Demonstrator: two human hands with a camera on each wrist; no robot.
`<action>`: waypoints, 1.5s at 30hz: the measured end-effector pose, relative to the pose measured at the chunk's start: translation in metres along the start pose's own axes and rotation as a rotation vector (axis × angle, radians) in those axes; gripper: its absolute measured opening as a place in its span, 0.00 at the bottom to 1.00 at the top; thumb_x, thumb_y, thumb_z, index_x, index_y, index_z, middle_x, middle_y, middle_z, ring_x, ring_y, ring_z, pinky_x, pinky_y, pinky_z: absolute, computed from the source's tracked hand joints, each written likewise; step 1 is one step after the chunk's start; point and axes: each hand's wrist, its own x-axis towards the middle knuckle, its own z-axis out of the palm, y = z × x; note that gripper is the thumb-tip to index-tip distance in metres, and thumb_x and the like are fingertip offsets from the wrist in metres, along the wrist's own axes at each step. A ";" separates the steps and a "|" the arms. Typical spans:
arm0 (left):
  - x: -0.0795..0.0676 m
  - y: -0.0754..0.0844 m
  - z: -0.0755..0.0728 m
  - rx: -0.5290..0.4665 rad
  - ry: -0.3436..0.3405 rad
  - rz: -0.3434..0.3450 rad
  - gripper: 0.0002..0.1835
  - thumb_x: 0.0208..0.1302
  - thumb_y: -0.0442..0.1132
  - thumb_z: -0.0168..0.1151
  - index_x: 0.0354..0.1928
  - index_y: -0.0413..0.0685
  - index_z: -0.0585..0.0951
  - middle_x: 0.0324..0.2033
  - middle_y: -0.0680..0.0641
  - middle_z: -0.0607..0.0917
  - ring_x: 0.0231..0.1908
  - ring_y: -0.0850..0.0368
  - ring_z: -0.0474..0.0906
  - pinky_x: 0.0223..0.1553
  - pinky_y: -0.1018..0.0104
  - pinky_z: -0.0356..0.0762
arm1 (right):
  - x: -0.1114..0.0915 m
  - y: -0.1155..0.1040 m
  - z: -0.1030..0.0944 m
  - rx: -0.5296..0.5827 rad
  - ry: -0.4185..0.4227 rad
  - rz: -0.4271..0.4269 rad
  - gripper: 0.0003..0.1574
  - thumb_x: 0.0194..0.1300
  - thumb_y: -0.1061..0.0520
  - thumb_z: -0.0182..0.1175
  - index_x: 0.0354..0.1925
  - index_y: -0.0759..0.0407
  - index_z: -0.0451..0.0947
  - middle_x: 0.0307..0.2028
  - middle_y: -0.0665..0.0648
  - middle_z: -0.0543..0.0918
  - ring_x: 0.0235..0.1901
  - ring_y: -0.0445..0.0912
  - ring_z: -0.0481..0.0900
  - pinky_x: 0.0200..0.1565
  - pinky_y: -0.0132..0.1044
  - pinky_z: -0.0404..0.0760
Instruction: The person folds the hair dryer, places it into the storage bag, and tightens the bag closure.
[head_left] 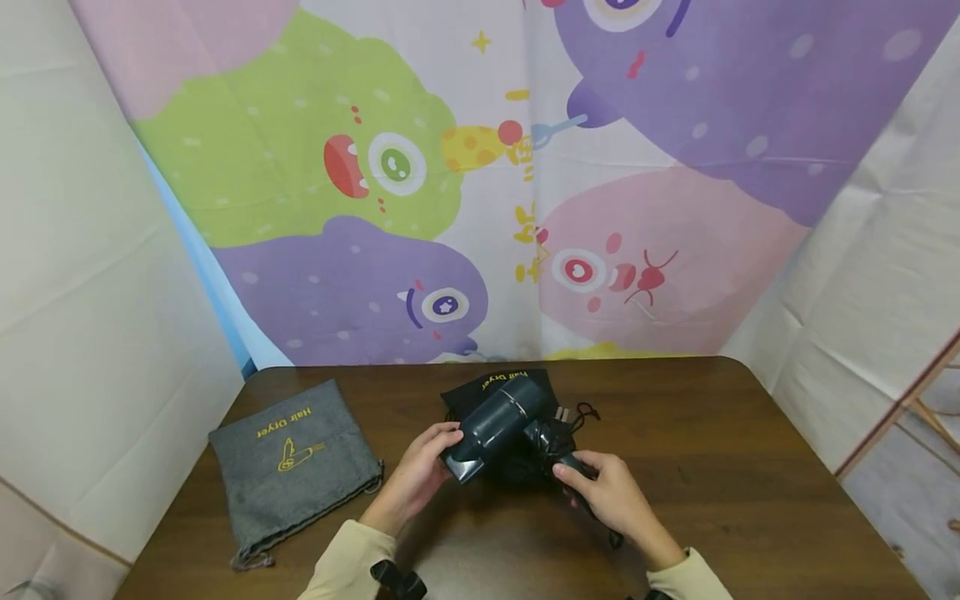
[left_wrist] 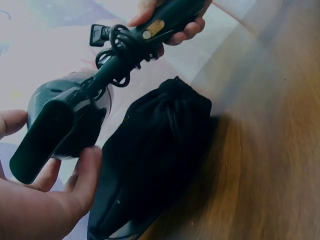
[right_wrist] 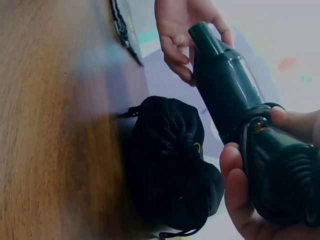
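Note:
A dark, glossy hair dryer (head_left: 495,429) is held in the air above the table, its power cord (left_wrist: 120,50) wound around the handle. My left hand (head_left: 420,471) grips the barrel near the flat nozzle (left_wrist: 42,140), thumb on one side and fingers on the other. The right hand (head_left: 606,492) holds the handle (left_wrist: 175,20) with its fingers curled round it. Under and behind the dryer, a black drawstring pouch (right_wrist: 170,165) stands bulging on the table; what fills it is hidden. Black fabric with yellow "Hair Dryer" lettering (head_left: 504,382) shows behind the barrel.
A grey drawstring pouch (head_left: 296,467) with yellow "Hair Dryer" print lies flat on the left of the brown wooden table (head_left: 750,467). A curtain (head_left: 600,250) with cartoon monsters hangs behind the table's far edge. White fabric walls (head_left: 97,250) flank both sides.

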 end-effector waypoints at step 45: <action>-0.004 0.009 -0.011 0.656 -0.203 -0.082 0.33 0.68 0.53 0.57 0.63 0.34 0.66 0.45 0.38 0.81 0.37 0.56 0.82 0.40 0.60 0.82 | -0.001 0.007 -0.001 -0.071 -0.184 -0.048 0.26 0.65 0.47 0.63 0.48 0.68 0.80 0.30 0.56 0.82 0.22 0.45 0.79 0.23 0.32 0.76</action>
